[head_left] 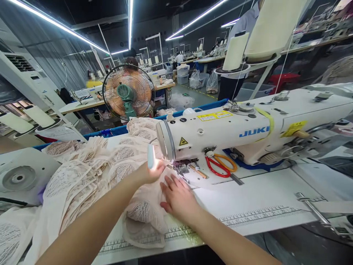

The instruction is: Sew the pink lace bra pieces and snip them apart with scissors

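Note:
A white JUKI sewing machine [248, 129] stands on the white table [261, 206]. A pale lace fabric piece [143, 217] lies under its needle area [179, 167]. My left hand [150, 173] rests on the fabric just left of the needle, fingers curled on the cloth in the lamp's glare. My right hand [178, 197] lies flat on the fabric in front of the needle, fingers stretched out and pressing the cloth down.
A heap of lace pieces [91, 165] fills the table's left side. Red and orange scissors [220, 163] lie under the machine arm. A fan [128, 92] stands behind. Thread cones [237, 51] rise at the back right. Other workers sit at far tables.

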The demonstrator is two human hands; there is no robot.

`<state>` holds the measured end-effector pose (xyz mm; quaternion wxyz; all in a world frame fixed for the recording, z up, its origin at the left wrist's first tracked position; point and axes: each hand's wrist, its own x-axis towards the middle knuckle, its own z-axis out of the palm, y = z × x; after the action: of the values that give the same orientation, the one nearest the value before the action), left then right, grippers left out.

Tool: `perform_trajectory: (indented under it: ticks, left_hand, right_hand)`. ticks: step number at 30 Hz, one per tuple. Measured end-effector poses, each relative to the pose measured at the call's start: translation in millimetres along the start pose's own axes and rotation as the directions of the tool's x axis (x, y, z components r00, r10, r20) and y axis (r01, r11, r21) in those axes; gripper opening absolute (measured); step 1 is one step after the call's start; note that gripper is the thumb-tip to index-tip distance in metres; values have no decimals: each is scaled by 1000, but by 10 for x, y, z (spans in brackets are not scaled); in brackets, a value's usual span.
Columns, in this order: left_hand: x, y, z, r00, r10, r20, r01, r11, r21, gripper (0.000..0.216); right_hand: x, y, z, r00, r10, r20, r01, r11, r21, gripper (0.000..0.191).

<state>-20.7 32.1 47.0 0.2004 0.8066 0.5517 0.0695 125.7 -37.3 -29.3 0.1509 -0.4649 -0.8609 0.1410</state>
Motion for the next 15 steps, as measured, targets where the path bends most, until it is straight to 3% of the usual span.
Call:
perform_trajectory:
  ticks: [5,10,15]
  left_hand:
    - [-185,166,285,973,171,156,-192,973,131,35]
    - [-255,203,415,955,192,225,-239,949,207,57]
    - [-313,144,403,962,200,186,-239,947,214,49]
  right_hand:
    - [-22,-3,15,1000,0,-31,0,1000,-4,66]
    - [-75,18,79,997,-33,-75,33,999,-3,67]
    - [-157,65,22,1000,20,-18,-19,997,75,67]
